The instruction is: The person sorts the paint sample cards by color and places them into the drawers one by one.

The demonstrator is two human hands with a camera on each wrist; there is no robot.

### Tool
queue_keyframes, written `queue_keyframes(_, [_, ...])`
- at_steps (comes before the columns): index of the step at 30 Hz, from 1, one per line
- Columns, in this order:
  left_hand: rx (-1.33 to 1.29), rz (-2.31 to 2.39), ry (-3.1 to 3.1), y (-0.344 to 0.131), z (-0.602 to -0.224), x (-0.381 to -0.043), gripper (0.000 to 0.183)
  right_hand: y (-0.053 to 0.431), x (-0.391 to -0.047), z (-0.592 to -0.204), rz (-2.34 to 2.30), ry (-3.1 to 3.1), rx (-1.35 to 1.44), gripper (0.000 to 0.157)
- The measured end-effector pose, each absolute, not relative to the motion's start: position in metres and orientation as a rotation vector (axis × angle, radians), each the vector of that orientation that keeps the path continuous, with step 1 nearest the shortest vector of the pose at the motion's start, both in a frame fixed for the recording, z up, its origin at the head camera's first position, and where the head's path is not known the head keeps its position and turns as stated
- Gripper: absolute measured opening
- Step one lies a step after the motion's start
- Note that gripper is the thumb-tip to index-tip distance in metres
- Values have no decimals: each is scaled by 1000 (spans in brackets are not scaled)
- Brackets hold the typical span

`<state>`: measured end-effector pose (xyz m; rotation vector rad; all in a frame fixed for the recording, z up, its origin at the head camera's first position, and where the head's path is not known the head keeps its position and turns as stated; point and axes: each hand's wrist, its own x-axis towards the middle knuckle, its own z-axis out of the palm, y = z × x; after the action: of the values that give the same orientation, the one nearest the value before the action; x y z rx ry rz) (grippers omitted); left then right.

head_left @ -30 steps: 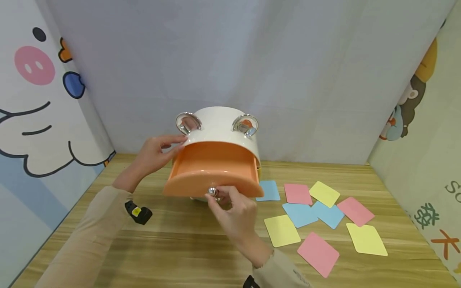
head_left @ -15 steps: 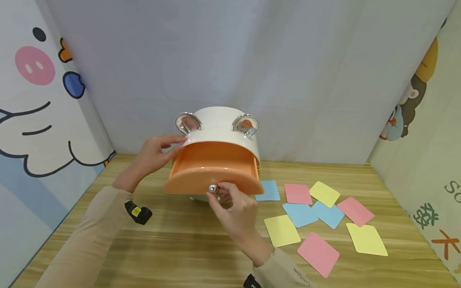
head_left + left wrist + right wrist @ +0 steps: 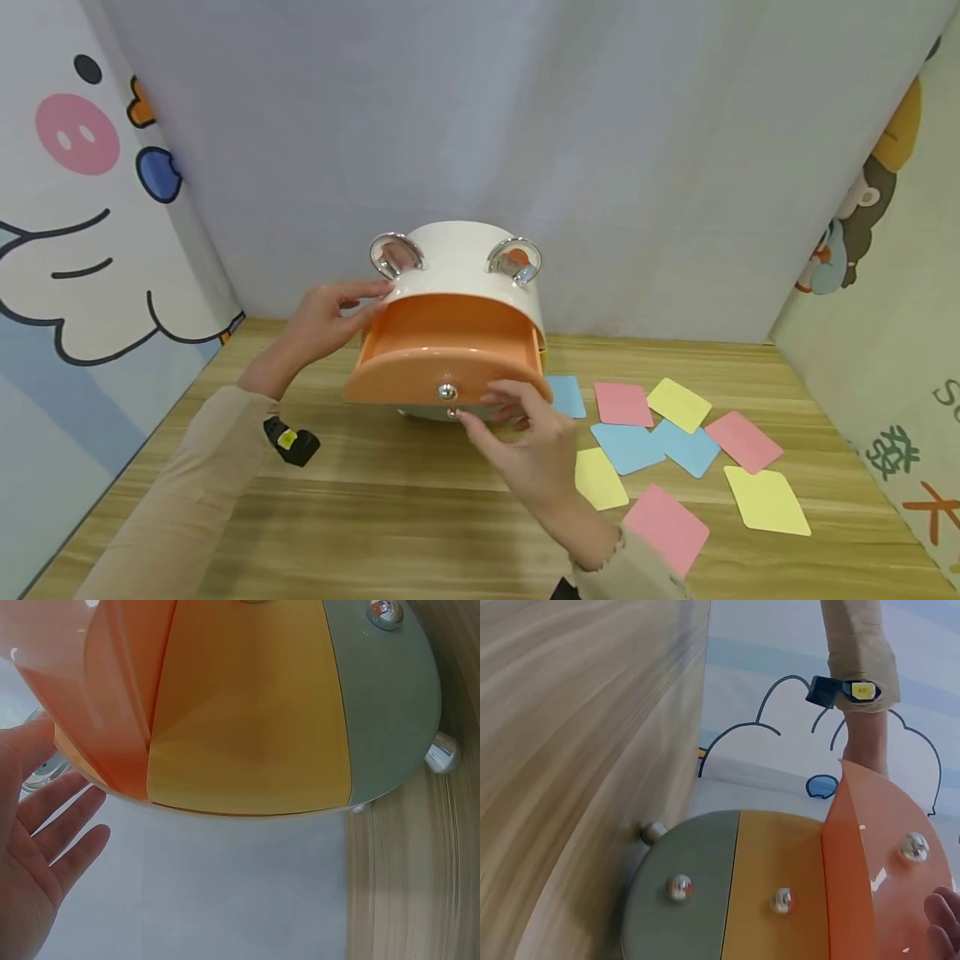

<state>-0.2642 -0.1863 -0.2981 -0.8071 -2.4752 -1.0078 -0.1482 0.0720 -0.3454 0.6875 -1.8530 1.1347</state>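
Fingers [image 3: 360, 290] of the left hand [image 3: 321, 323]: thumb and forefinger extended against the side edge of the white cabinet [image 3: 459, 254], the others spread apart; presumably a steadying touch, set just below one chrome ear [image 3: 396, 255] to keep the body from shifting. Right hand [image 3: 536, 442]: loosely bent, thumb and forefinger apart, pinching nothing; beside the front of the orange drawer [image 3: 397, 377], contact with it impossible to tell. Orange drawer: top tier, standing well out toward the person; chrome knob [image 3: 447, 392] set mid-front, likely for an even pull, clear of both hands. Yellow drawer [image 3: 772, 862] and green drawer [image 3: 682, 847]: middle and bottom tiers, apparently fully in, one knob each. Chrome foot [image 3: 654, 833]: one of those raising the cabinet off the worktop [image 3: 375, 533]; cabinet upright toward the rear, before a pale curtain [image 3: 637, 167]. Pink cards [image 3: 622, 404], yellow cards [image 3: 767, 500] and blue cards [image 3: 628, 448]: three of each, flat, loosely scattered right of the cabinet, probably for the right hand's easy reach. Black wrist camera [image 3: 291, 442]: strapped at the left sleeve [image 3: 195, 467], leaving the fingers unencumbered.
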Motion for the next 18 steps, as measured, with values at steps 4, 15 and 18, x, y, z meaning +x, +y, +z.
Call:
queue_keyframes(4, [-804, -1018, -2477, -186, -297, -265, 27, 98, -146, -343, 1125, -1903, 674, 27])
queue_keyframes(15, [-806, -1016, -2477, -185, -298, -264, 28, 197, -175, -374, 1261, -2487, 710, 26])
queue_keyframes(18, [-807, -1014, -2474, -185, -298, -264, 28, 220, -185, -394, 1195, -2699, 851, 36])
